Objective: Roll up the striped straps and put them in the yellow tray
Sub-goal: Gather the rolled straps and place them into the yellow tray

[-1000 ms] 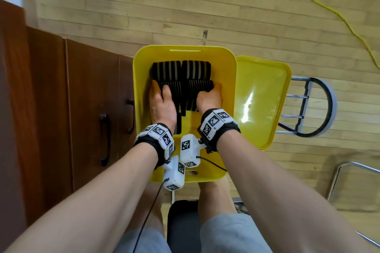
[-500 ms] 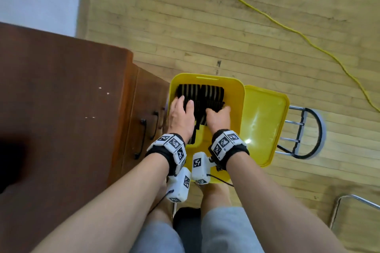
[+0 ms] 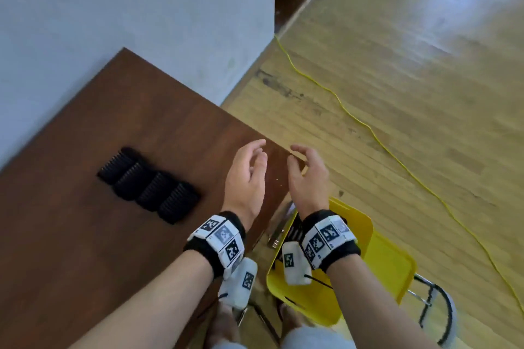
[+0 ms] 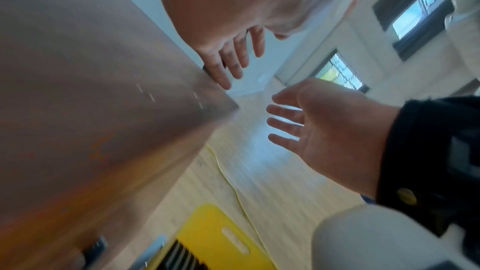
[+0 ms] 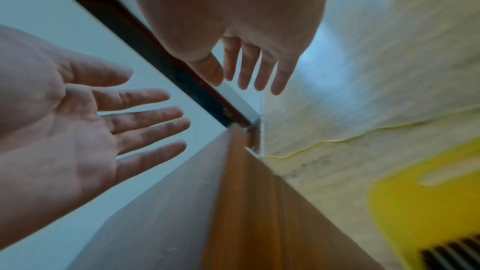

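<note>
Both hands hover empty over the near right corner of the brown cabinet top (image 3: 85, 249), palms facing each other. My left hand (image 3: 251, 163) has relaxed, slightly curved fingers; my right hand (image 3: 304, 167) is the same, a short gap away. Several dark rolled straps (image 3: 149, 185) lie in a row on the cabinet top, left of the hands. The yellow tray (image 3: 355, 228) sits low, beneath my right wrist, with striped rolled straps (image 3: 295, 231) in it, mostly hidden. The wrist views show spread fingers (image 4: 235, 63) (image 5: 248, 69) and the tray (image 4: 215, 231) (image 5: 415, 202) below.
A second yellow tray or lid (image 3: 397, 266) lies beside the first on a metal-framed stool (image 3: 436, 309). A yellow cable (image 3: 354, 119) runs across the wooden floor. A grey wall (image 3: 141, 22) borders the cabinet at the back.
Both hands let go of the rolled straps in the tray and rose to the cabinet's corner. The head view swung up and left, bringing the cabinet top and its rolls into sight.
</note>
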Tool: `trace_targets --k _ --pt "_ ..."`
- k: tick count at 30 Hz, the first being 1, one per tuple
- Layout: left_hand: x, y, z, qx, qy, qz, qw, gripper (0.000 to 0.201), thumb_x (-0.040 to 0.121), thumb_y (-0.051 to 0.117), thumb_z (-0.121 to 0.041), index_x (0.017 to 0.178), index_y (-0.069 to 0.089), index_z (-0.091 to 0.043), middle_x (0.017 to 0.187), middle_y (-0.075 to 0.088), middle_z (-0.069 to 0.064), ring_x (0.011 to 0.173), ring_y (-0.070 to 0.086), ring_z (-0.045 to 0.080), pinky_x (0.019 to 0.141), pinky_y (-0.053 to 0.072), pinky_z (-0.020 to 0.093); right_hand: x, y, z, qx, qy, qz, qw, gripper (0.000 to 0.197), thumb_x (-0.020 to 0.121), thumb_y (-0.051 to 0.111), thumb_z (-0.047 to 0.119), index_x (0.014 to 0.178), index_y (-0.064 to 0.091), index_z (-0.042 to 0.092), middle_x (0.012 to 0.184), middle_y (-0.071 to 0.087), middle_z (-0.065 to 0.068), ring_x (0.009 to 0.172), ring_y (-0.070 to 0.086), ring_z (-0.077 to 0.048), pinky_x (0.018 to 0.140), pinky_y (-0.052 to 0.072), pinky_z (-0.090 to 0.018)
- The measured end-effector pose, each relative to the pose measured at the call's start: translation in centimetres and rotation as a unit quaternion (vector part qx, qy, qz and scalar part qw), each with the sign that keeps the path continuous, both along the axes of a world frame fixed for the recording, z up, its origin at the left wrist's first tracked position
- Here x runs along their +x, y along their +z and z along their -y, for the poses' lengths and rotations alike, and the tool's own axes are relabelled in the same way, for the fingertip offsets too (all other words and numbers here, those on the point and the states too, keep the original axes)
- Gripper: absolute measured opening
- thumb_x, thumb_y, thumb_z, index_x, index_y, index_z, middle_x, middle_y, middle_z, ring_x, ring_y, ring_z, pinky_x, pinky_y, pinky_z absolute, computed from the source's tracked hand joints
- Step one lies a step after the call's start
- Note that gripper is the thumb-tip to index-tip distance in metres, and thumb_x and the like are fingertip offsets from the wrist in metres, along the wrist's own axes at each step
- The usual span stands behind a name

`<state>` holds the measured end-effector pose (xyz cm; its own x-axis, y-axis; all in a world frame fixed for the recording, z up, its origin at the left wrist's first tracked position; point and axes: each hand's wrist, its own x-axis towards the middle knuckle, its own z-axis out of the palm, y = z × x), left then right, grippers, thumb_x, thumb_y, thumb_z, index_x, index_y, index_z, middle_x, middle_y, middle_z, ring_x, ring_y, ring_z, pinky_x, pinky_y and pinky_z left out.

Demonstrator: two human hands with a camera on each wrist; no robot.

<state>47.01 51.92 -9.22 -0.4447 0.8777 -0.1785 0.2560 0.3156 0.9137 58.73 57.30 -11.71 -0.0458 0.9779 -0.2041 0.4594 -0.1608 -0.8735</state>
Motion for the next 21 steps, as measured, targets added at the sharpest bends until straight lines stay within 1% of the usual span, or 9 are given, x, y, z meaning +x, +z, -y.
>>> trace_targets --k 3,6,9,11,14,16,18,19,21 --pt "-6.4 1.8 3.7 0.033 0.095 -0.018 0.995 0.027 0.106 0.045 -0.030 0.128 0.062 -0.029 0.130 0.063 -0.007 0.123 0.058 0.002 0.102 0.049 0.026 -6.1 2.8 0.6 -0.001 0.123 0.001 0.992 0.018 0.100 0.060 0.021 0.114 0.069 0.028 0.115 0.069 0.012 0.110 0.062 -0.010 0.099 0.049 -0.031" --pt "-12.8 2.3 9.3 0.032 0.196 -0.054 0.979 0.025 0.104 0.046 -0.028 0.122 0.065 -0.029 0.125 0.066 -0.005 0.118 0.061 0.006 0.102 0.053 0.039 -12.2 4.8 1.9 -0.040 0.260 0.007 0.965 0.023 0.102 0.058 0.024 0.122 0.068 0.026 0.114 0.067 0.014 0.104 0.060 -0.006 0.093 0.047 -0.025" --pt "-18.3 2.3 14.4 0.028 0.288 -0.093 0.953 0.023 0.103 0.049 -0.017 0.114 0.067 -0.027 0.116 0.069 -0.005 0.110 0.065 0.010 0.097 0.056 0.050 -17.6 6.2 3.5 -0.041 0.371 0.040 0.927 0.030 0.103 0.058 0.028 0.132 0.062 0.025 0.128 0.066 0.008 0.117 0.058 -0.011 0.098 0.046 -0.027" --pt "-21.2 2.1 16.7 0.007 0.321 -0.101 0.942 0.024 0.102 0.051 -0.012 0.112 0.067 -0.025 0.112 0.067 -0.008 0.107 0.065 0.011 0.095 0.056 0.053 -20.4 6.6 4.2 -0.046 0.419 0.075 0.904 0.036 0.103 0.058 0.029 0.138 0.058 0.022 0.136 0.063 0.004 0.123 0.057 -0.015 0.097 0.043 -0.026" --pt "-24.4 2.0 18.7 -0.041 0.324 -0.101 0.940 0.022 0.102 0.052 -0.015 0.113 0.067 -0.026 0.115 0.063 -0.013 0.109 0.061 0.010 0.097 0.055 0.049 -23.4 6.4 4.8 -0.066 0.449 0.119 0.883 0.042 0.102 0.060 0.031 0.142 0.053 0.018 0.140 0.060 0.000 0.129 0.055 -0.018 0.099 0.040 -0.025" --pt "-25.8 1.9 19.1 -0.066 0.308 -0.100 0.944 0.022 0.102 0.052 -0.015 0.114 0.067 -0.025 0.117 0.062 -0.008 0.106 0.059 0.009 0.096 0.053 0.040 -24.8 5.9 5.0 -0.072 0.467 0.157 0.868 0.049 0.102 0.061 0.033 0.146 0.049 0.016 0.143 0.058 -0.003 0.132 0.054 -0.021 0.103 0.041 -0.028" --pt "-26.9 1.6 18.7 -0.107 0.279 -0.088 0.950 0.021 0.102 0.053 -0.016 0.116 0.064 -0.027 0.120 0.060 -0.006 0.104 0.059 0.008 0.089 0.048 0.031 -25.8 5.2 4.8 -0.078 0.485 0.195 0.849 0.057 0.101 0.062 0.036 0.150 0.043 0.015 0.148 0.053 -0.005 0.135 0.051 -0.023 0.106 0.043 -0.033" --pt "-27.4 1.2 18.3 -0.131 0.261 -0.080 0.953 0.021 0.101 0.053 -0.018 0.117 0.063 -0.029 0.121 0.059 -0.006 0.104 0.060 0.008 0.088 0.048 0.031 -26.3 5.0 4.6 -0.084 0.493 0.211 0.840 0.060 0.100 0.063 0.037 0.151 0.041 0.015 0.149 0.052 -0.007 0.135 0.051 -0.024 0.107 0.044 -0.034" --pt "-28.2 0.4 17.2 -0.174 0.230 -0.074 0.955 0.023 0.101 0.055 -0.024 0.122 0.059 -0.032 0.122 0.057 -0.007 0.105 0.062 0.012 0.093 0.052 0.038 -27.3 4.7 4.4 -0.091 0.508 0.236 0.824 0.063 0.099 0.065 0.038 0.152 0.040 0.014 0.150 0.050 -0.009 0.135 0.052 -0.025 0.106 0.045 -0.035"
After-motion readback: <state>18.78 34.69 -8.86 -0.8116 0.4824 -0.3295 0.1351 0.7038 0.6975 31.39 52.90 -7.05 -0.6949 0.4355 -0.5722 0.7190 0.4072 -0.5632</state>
